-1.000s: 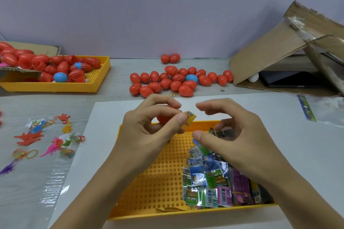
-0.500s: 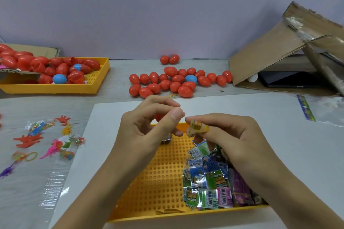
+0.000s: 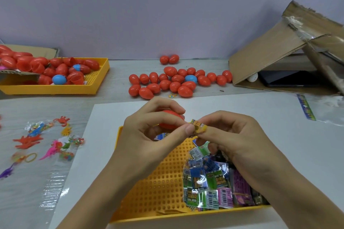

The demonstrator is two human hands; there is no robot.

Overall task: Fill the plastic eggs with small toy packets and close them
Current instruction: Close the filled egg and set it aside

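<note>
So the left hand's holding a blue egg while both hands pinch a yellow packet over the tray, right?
Not quite: the egg in the left hand is red, not blue, as the head view shows. The right hand does share the yellow packet over the tray.

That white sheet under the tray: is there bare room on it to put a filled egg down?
Yes. The white sheet is bare right of the hands, between the near tray and the plastic bag. Its left strip, beside the toy animals, is also bare. Behind it the loose eggs crowd the table, and packets fill the tray's right half.
</note>
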